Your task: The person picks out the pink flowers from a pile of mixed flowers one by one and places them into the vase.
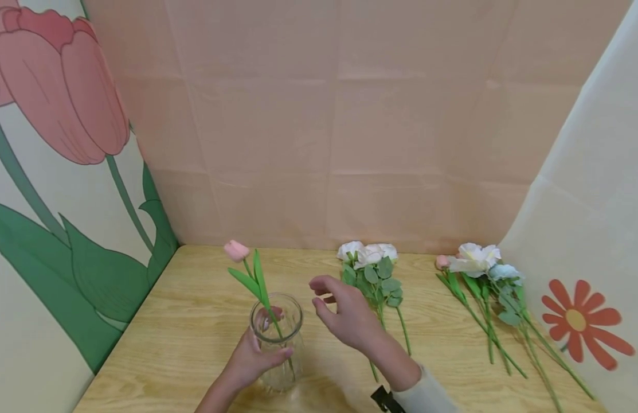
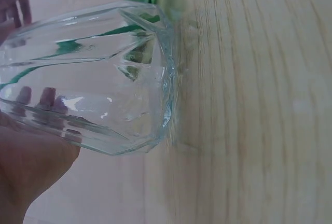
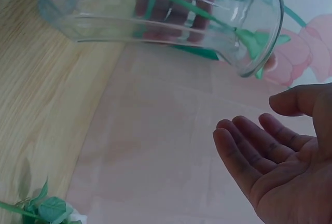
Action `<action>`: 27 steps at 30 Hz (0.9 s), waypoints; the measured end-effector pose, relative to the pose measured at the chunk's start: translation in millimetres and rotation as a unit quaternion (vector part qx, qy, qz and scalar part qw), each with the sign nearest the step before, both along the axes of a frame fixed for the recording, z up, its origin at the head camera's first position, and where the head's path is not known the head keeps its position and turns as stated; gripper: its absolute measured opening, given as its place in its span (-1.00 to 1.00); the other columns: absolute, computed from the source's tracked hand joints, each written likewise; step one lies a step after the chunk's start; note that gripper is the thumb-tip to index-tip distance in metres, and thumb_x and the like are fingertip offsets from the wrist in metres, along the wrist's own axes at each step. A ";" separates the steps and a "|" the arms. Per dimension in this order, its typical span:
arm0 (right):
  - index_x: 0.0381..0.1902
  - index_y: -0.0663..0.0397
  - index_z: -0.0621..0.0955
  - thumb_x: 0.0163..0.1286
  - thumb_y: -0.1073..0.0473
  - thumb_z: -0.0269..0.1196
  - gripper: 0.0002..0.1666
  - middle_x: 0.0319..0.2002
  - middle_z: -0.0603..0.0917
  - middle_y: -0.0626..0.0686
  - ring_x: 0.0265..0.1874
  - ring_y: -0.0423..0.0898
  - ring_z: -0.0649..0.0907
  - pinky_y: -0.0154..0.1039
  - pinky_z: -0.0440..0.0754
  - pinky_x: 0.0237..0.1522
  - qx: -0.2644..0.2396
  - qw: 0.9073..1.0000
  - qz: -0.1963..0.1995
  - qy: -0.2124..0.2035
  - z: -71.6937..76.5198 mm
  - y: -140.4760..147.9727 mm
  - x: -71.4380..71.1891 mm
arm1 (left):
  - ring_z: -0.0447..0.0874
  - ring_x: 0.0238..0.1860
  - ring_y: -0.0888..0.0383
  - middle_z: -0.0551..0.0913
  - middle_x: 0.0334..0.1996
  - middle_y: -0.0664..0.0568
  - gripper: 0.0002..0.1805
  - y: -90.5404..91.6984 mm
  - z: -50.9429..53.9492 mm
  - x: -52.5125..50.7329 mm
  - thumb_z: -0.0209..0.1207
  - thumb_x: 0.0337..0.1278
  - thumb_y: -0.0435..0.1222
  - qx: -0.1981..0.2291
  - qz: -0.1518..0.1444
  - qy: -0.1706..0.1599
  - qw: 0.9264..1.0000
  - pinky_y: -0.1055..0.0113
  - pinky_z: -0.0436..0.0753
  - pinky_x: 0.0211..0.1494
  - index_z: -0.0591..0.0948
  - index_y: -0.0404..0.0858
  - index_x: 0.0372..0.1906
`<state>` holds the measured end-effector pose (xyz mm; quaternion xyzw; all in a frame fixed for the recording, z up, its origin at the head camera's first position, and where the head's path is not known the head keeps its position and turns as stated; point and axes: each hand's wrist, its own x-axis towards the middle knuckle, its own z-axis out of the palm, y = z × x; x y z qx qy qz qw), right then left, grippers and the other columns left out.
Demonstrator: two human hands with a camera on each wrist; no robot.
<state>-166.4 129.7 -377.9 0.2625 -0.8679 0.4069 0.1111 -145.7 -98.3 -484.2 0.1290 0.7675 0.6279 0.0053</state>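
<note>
In the head view my left hand [image 1: 251,358] grips a clear glass vase [image 1: 280,373] around its upper part; the fingers show through the glass in both wrist views. One pink tulip [image 1: 237,250] stands in the vase, leaning left, with its green stem [image 3: 181,2] running down inside. My right hand [image 1: 347,312] is held apart from the vase, to its right, with loosely bent fingers and nothing in them. Behind that hand lies a bunch of white flowers [image 1: 369,255] with round green leaves [image 1: 383,281], its stems partly hidden by the forearm.
On the right side of the wooden table [image 1: 179,321] lie a white flower [image 1: 475,259], a pale blue flower [image 1: 504,273] and a pink tulip [image 1: 442,262], stems toward the front. A pink backdrop [image 1: 308,126] rises behind; printed cloths hang at left and right.
</note>
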 end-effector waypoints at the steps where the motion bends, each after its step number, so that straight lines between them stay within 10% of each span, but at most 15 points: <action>1: 0.12 0.08 0.61 0.41 0.32 0.28 -0.66 0.00 0.73 0.01 0.01 -0.05 0.71 -0.08 0.74 0.00 0.004 1.000 -0.005 -0.006 -0.9 2.1 0.0 | 0.21 0.46 -0.32 0.47 0.35 -0.05 -0.19 0.1 -0.1 0.0 0.52 -0.06 -0.23 -0.001 0.000 0.000 1.000 -0.62 0.07 0.31 0.40 -0.07 0.34; 27: 0.35 0.05 0.51 0.43 0.21 0.31 -0.45 0.25 0.63 0.12 0.16 0.13 0.65 0.05 0.69 0.09 0.081 0.991 -0.078 -0.073 -20.7 53.6 -1.7 | 0.27 0.43 -0.33 0.50 0.33 -0.06 -0.16 2.4 1.0 1.9 0.56 -0.16 -0.18 -0.013 0.024 -0.003 1.000 -0.62 0.09 0.30 0.45 0.01 0.33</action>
